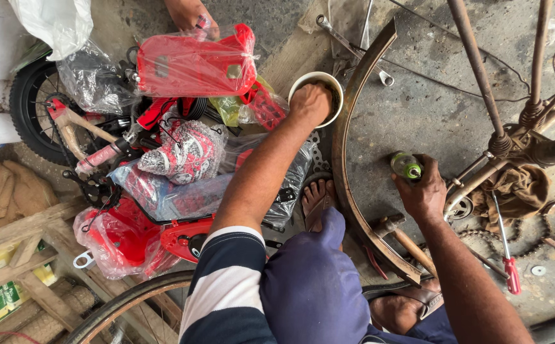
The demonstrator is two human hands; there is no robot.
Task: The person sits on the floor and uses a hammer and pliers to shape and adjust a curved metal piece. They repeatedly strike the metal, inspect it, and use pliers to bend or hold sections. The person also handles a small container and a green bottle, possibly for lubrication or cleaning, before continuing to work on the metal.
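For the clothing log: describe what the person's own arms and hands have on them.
The left arm is bare from the forearm down; a short sleeve with broad navy and white stripes covers the upper part. The right arm is bare as far as it shows. Neither the left hand nor the right hand wears a glove, and no watch or rings show.

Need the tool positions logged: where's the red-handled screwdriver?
In the head view, the red-handled screwdriver lies on the concrete floor at far right, beside the brown rag, right of the right hand.
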